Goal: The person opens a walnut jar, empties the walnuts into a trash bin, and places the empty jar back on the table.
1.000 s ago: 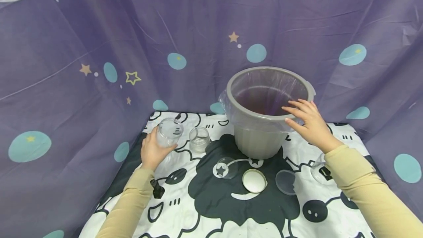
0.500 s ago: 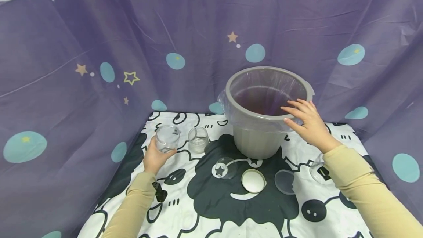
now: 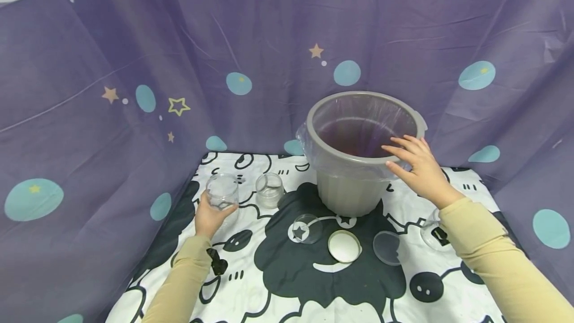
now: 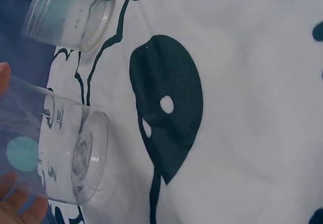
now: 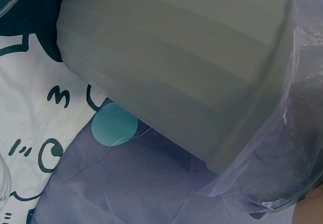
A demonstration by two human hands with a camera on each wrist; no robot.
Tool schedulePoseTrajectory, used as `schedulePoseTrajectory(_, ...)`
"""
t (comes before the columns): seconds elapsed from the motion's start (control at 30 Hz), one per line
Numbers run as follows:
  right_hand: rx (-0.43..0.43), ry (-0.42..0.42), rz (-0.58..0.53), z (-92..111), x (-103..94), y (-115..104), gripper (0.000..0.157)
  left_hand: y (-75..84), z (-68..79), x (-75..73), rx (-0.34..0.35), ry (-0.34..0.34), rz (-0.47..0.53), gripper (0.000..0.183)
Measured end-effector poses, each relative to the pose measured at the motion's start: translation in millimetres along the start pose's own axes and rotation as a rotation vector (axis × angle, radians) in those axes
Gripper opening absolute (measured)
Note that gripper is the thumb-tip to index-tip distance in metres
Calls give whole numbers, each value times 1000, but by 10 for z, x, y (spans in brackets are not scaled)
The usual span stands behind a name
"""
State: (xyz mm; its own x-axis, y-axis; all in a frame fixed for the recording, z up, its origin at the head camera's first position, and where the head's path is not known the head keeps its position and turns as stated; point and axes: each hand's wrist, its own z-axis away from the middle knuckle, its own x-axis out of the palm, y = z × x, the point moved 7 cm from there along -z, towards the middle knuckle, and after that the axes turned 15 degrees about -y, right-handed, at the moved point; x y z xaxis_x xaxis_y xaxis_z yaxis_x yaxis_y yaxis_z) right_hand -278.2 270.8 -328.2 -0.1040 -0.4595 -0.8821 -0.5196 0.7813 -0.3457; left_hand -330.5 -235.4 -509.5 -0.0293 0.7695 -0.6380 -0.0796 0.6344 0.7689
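Note:
On the left of the head view, my left hand [image 3: 211, 217] grips a clear plastic jar [image 3: 222, 188] low on its side. The jar stands upright; whether its base touches the cloth I cannot tell. In the left wrist view that jar [image 4: 65, 153] shows with fingertips on its wall. Just right of it sits a second clear jar [image 3: 270, 191]. My right hand [image 3: 419, 171], fingers loosely spread, lies at the right rim of a grey bin [image 3: 352, 191] and holds nothing. A clear bag [image 5: 308, 113] is folded over the bin's rim.
A clear round lid [image 3: 307, 228], a white lid [image 3: 344, 246] and a translucent disc [image 3: 386, 247] lie in front of the bin. Another clear container [image 3: 432, 233] is partly hidden by my right sleeve. A purple curtain [image 3: 278, 29] hangs behind the patterned cloth.
The left hand has lowered its jar and turned it upright, shifting it slightly left. My right hand has stayed at the bin's rim.

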Motion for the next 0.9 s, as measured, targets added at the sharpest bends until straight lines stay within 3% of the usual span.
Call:
schedulePoseTrajectory(0.17, 0, -1, -1, 3, 7, 0, 38, -132, 0, -8, -27, 25, 55, 102)
schedulePoseTrajectory(0.37, 4, -3, -2, 13, 8, 2, 39, -157, 8, -17, -12, 40, 88, 101)
schedulePoseTrajectory(0.7, 0, 8, 0, 23, 1, -10, 38, -337, 17, 20, -44, -30, 122, 108)
schedulePoseTrajectory(0.9, 0, 10, -2, 25, 6, -5, 38, -349, 16, 18, -41, -38, 124, 108)
